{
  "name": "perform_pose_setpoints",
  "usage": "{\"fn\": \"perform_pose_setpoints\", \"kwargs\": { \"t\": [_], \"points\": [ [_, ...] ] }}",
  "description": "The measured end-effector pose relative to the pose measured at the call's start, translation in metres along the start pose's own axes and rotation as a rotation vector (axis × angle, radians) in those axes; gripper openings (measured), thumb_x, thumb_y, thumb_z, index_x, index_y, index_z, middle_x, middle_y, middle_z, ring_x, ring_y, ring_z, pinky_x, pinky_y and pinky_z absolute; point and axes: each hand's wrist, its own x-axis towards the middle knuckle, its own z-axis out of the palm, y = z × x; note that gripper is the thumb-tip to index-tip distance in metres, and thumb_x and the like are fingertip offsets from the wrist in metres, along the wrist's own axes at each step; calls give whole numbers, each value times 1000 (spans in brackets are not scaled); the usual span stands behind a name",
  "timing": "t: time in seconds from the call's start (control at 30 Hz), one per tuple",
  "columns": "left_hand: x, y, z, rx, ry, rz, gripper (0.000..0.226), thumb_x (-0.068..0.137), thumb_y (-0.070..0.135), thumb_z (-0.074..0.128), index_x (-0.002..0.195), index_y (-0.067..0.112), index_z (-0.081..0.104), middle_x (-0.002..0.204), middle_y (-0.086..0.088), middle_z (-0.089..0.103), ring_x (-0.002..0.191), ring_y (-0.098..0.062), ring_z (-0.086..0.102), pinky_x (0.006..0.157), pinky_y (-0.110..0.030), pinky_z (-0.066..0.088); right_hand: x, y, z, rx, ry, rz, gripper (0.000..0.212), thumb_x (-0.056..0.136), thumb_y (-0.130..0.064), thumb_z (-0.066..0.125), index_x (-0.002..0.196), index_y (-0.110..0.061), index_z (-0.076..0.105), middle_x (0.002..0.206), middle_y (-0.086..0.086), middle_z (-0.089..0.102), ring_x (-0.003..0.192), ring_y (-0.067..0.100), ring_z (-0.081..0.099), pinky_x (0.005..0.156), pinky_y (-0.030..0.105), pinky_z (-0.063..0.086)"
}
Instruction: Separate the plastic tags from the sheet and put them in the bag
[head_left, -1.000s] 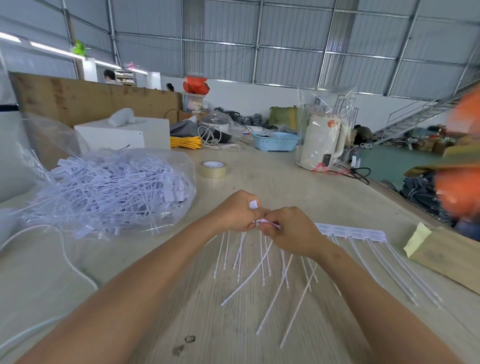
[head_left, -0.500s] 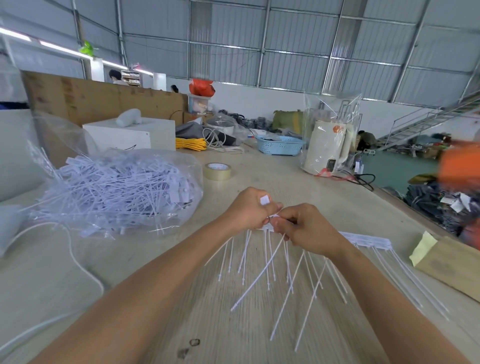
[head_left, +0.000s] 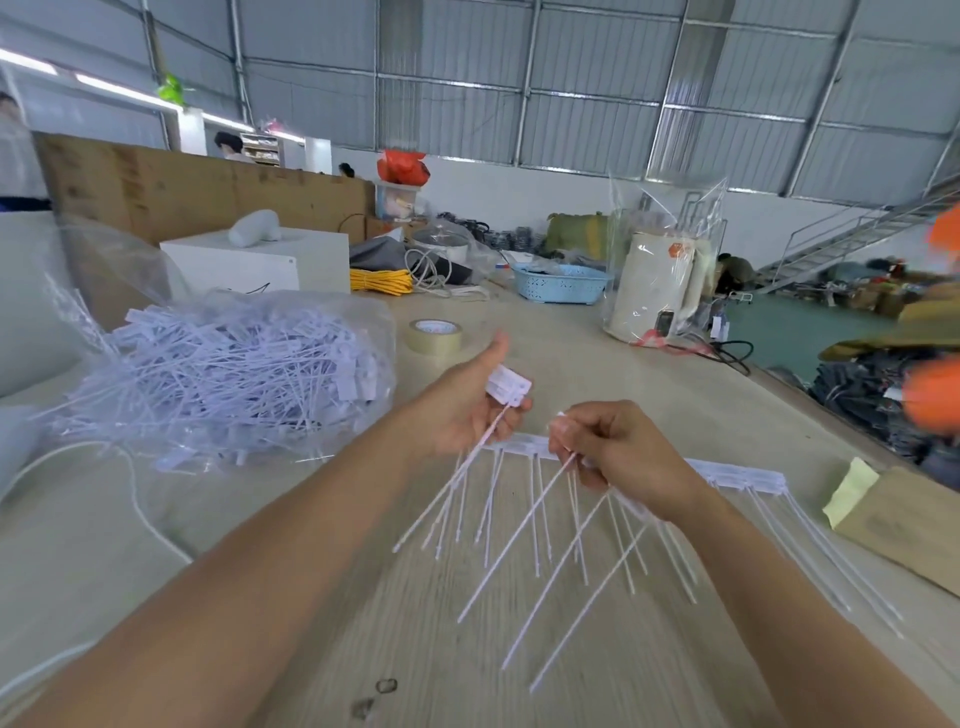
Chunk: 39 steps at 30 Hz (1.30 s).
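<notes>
Head view: my left hand (head_left: 457, 405) grips a bundle of freed tags (head_left: 506, 387), stems hanging, ready for the bag (head_left: 223, 374) at ten o'clock. My right hand (head_left: 615, 457) pinches the next stem, fingers curled on the sheet (head_left: 737, 475), steadying it over the surface (head_left: 597, 364).

A long pale wood-grain table (head_left: 322, 597) carries everything. On its left lies a clear bag (head_left: 228, 374) heaped with white plastic tags, with a white cord (head_left: 140, 499) curling beside it; near the middle the sheet of tags (head_left: 727, 470) lies flat, its thin tails pointing toward the near edge. Farther back sit a roll of tape (head_left: 434, 336), a white box (head_left: 260, 260), a blue basket (head_left: 558, 283) and a plastic-wrapped kettle (head_left: 654, 286), and a brown envelope (head_left: 904, 525) rests at the right edge.
</notes>
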Motion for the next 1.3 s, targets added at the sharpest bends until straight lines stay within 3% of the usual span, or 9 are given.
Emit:
{"fn": "perform_pose_setpoints", "kwargs": {
  "t": [0.2, 0.4, 0.47, 0.63, 0.7, 0.9, 1.03, 1.2, 1.3],
  "points": [
    [-2, -8, 9, 28, -84, -54, 63, 90, 67, 27, 85, 10, 56, 72, -9, 58, 45, -14, 49, 39, -15, 33, 0, 2, -10, -17, 5, 39, 11, 92, 1, 52, 88, 3, 63, 72, 12, 58, 55, 18, 44, 52, 21, 39],
    [0, -14, 9, 82, -87, -35, 61, 90, 63, 33, 94, 10, 61, 74, -8, 62, 56, -15, 54, 47, -21, 38, -2, -10, -2, -99, -18, -1, 37, 80, 19, 49, 101, -6, 67, 109, 16, 62, 71, 11, 60, 62, 18, 48],
    [0, -16, 10, 97, -94, -51, 61, 92, 61, 34, 103, 6, 60, 87, -13, 62, 69, -20, 56, 60, -24, 41, -3, -12, 1, -120, 1, -30, 35, 82, 19, 49, 100, -5, 67, 104, 14, 62, 64, 12, 58, 61, 18, 49],
    [-17, 0, 20, 463, 92, 119, 8, 89, 5, 59, 86, 0, 54, 67, -11, 50, 52, -13, 42, 44, -21, 27, -3, -4, 2, -151, 35, -13, 31, 85, 16, 50, 104, -3, 65, 89, 12, 62, 58, 18, 58, 59, 18, 48],
    [-31, 18, 22, 609, 129, 178, 13, 87, -6, 58, 87, 1, 47, 65, -11, 54, 57, -15, 45, 47, -22, 29, -2, 3, 2, -190, 41, 9, 30, 85, 15, 51, 107, -1, 64, 76, 9, 60, 56, 16, 57, 58, 13, 46],
    [-102, 81, -11, 867, -115, 245, 10, 90, -3, 54, 98, 3, 55, 86, -11, 60, 67, -12, 54, 56, -18, 42, -2, 12, 7, -250, 13, 29, 28, 84, 17, 52, 101, -2, 65, 56, 5, 57, 46, 7, 51, 54, 11, 42],
    [-124, 100, -68, 1141, 112, 181, 11, 87, 7, 64, 97, 6, 61, 79, -15, 64, 62, -13, 55, 54, -21, 40, -2, 11, 10, -291, -17, 12, 29, 84, 17, 52, 99, -3, 66, 51, -3, 56, 45, 5, 49, 53, 12, 41],
    [-104, 86, -129, 1431, 360, -200, 26, 81, 18, 73, 96, -3, 67, 60, 3, 68, 52, -5, 61, 40, -13, 37, -4, 3, 17, -247, -14, -39, 27, 84, 17, 54, 92, -5, 67, 45, -6, 54, 42, 4, 45, 51, 10, 39],
    [-84, 68, -145, 1458, 414, -139, 19, 80, 17, 73, 78, 1, 65, 65, -5, 61, 66, -19, 57, 52, -21, 40, -5, -1, 22, -210, 14, -72, 28, 83, 16, 55, 92, -7, 68, 45, -7, 56, 41, 3, 46, 51, 8, 39]
  ]
}}
